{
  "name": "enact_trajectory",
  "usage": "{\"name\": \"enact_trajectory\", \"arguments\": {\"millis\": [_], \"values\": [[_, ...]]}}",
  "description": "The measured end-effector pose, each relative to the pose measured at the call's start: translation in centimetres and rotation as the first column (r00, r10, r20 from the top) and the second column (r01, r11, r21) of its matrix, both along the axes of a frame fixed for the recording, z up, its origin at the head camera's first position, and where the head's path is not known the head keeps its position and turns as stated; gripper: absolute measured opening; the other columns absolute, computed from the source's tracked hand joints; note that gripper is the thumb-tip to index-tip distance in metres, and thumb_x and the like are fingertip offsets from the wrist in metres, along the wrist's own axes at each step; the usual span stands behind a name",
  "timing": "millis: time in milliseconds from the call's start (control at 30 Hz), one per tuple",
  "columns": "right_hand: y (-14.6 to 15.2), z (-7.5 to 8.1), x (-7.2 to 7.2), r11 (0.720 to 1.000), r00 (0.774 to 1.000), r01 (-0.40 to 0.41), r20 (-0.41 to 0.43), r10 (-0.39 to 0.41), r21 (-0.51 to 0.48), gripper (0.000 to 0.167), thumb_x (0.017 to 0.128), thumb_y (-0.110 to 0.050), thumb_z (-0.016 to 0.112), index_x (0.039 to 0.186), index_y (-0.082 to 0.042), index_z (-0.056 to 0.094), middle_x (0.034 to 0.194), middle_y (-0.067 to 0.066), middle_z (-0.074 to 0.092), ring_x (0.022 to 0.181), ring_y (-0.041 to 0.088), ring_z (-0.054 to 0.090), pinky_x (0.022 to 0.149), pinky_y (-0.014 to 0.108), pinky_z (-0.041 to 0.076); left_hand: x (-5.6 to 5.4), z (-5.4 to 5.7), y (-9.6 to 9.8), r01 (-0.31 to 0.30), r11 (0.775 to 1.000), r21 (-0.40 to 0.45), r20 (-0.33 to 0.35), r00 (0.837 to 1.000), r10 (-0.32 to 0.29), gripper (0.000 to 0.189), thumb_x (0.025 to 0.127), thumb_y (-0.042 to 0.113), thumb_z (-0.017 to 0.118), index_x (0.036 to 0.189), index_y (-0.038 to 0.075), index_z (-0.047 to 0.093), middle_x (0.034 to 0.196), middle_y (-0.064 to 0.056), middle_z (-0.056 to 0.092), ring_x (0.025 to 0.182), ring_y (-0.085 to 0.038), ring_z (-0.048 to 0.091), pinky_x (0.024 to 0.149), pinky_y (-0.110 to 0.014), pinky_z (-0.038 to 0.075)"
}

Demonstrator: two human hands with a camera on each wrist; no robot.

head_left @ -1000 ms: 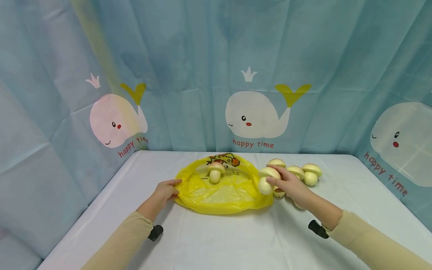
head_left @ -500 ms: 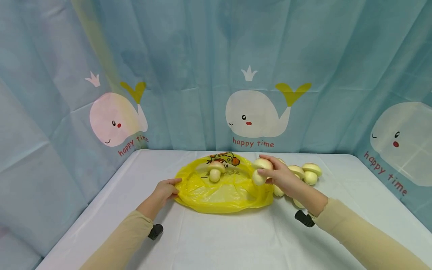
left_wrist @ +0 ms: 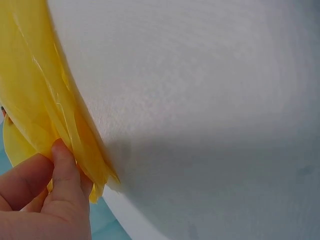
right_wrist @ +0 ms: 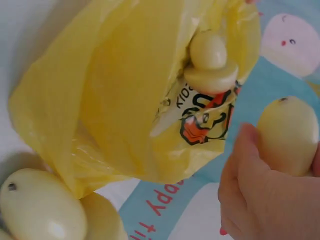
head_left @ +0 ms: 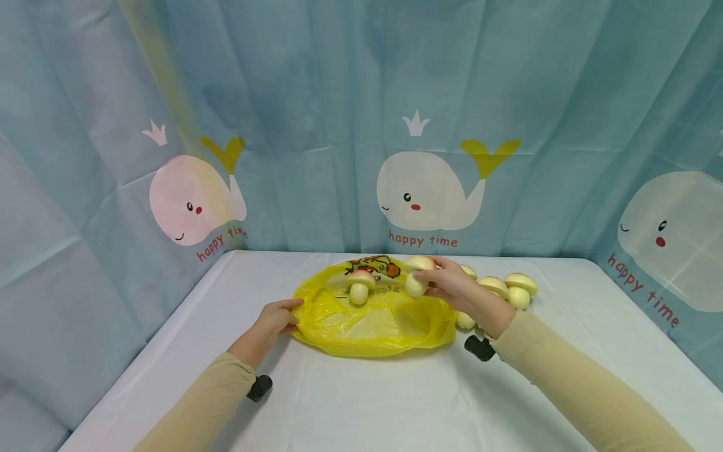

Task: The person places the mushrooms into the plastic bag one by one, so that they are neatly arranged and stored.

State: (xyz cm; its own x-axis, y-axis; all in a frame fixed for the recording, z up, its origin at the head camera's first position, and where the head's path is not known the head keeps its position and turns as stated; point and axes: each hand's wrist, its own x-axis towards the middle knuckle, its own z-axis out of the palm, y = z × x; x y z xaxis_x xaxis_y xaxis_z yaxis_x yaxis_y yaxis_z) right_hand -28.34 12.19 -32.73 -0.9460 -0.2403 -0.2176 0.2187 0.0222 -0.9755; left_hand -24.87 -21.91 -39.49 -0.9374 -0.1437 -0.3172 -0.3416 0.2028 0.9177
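Note:
A yellow plastic bag (head_left: 361, 333) lies spread with its mouth facing me, a cartoon print at its back. My left hand (head_left: 275, 320) pinches the bag's left edge between thumb and fingers, seen close in the left wrist view, where the bag film (left_wrist: 75, 120) bunches at the fingertips. One pale toy mushroom (head_left: 360, 289) rests on the bag with its cap up. Over the bag's right part, my right hand (head_left: 454, 282) grips a second toy mushroom (head_left: 417, 284). In the right wrist view its rounded stem (right_wrist: 287, 135) sticks out past the fingers.
Several more toy mushrooms (head_left: 521, 290) lie in a group on the white table (head_left: 361, 408), right of the bag and partly behind my right arm. A light blue curtain (head_left: 327, 125) with printed whales hangs along the table's back and sides.
My right hand has carried its toy mushroom leftward and slightly up, from the bag's right edge to above its right part. The left hand and the bag stay in place.

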Motion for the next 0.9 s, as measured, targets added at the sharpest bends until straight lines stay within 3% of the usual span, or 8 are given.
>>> {"name": "enact_trajectory", "arguments": {"millis": [133, 300, 467, 567, 767, 900], "values": [[-0.8, -0.1, -0.6, 1.000, 1.000, 0.001, 0.026, 0.000, -0.010, 0.065, 0.096, -0.004, 0.058, 0.153, -0.007, 0.026, 0.143, 0.023, 0.038, 0.114, 0.036, 0.052, 0.090, 0.043, 0.051, 0.0, 0.0, 0.0, 0.001, 1.000, 0.000, 0.000, 1.000, -0.001, 0.051, 0.091, -0.014, 0.048, 0.141, -0.004, 0.047, 0.150, -0.029, 0.029, 0.090, -0.025, 0.052, 0.076, -0.027, 0.050], [-1.7, -0.1, -1.3, 0.997, 0.998, -0.038, 0.061, 0.034, 0.060, 0.059, 0.096, -0.007, 0.059, 0.149, -0.012, 0.034, 0.138, 0.020, 0.043, 0.099, 0.029, 0.057, 0.078, 0.036, 0.053, 0.1, 0.0, 0.0, 0.001, 1.000, -0.001, -0.004, 1.000, -0.001, 0.051, 0.091, -0.014, 0.048, 0.141, -0.004, 0.047, 0.150, -0.029, 0.028, 0.089, -0.024, 0.052, 0.075, -0.026, 0.050], [-2.8, -0.4, -2.2, 0.994, 0.995, -0.002, 0.103, -0.009, 0.108, 0.063, 0.096, -0.007, 0.061, 0.152, -0.014, 0.032, 0.137, 0.020, 0.044, 0.093, 0.028, 0.054, 0.070, 0.033, 0.050, 0.0, 0.0, 0.0, 0.003, 1.000, 0.004, -0.006, 1.000, -0.003, 0.051, 0.091, -0.014, 0.048, 0.141, -0.004, 0.047, 0.150, -0.030, 0.028, 0.081, -0.020, 0.052, 0.072, -0.025, 0.050], [-3.3, -0.7, -2.6, 0.989, 0.992, 0.012, 0.122, -0.031, 0.147, 0.063, 0.096, -0.008, 0.061, 0.151, -0.010, 0.031, 0.134, 0.020, 0.046, 0.092, 0.028, 0.053, 0.073, 0.035, 0.049, 0.1, 0.0, 0.0, 0.012, 1.000, 0.004, -0.009, 1.000, -0.012, 0.051, 0.091, -0.014, 0.048, 0.141, -0.005, 0.046, 0.151, -0.030, 0.027, 0.082, -0.021, 0.052, 0.073, -0.025, 0.050], [-4.8, -1.2, -3.0, 0.963, 0.983, 0.037, 0.164, -0.084, 0.268, 0.045, 0.094, -0.009, 0.064, 0.131, 0.006, 0.044, 0.106, 0.016, 0.050, 0.080, 0.023, 0.048, 0.079, 0.037, 0.050, 0.1, 0.0, 0.0, 0.012, 1.000, 0.001, -0.013, 1.000, -0.012, 0.050, 0.091, -0.014, 0.048, 0.141, -0.005, 0.047, 0.150, -0.030, 0.027, 0.085, -0.022, 0.052, 0.072, -0.025, 0.050], [-5.7, -1.7, -3.0, 0.948, 0.979, 0.053, 0.170, -0.111, 0.315, 0.050, 0.093, -0.009, 0.065, 0.133, 0.008, 0.039, 0.112, 0.021, 0.048, 0.085, 0.028, 0.051, 0.088, 0.042, 0.051, 0.1, 0.0, 0.0, 0.007, 1.000, -0.002, -0.009, 1.000, -0.007, 0.050, 0.091, -0.014, 0.048, 0.141, -0.005, 0.047, 0.150, -0.030, 0.028, 0.086, -0.022, 0.052, 0.071, -0.024, 0.050]]}}
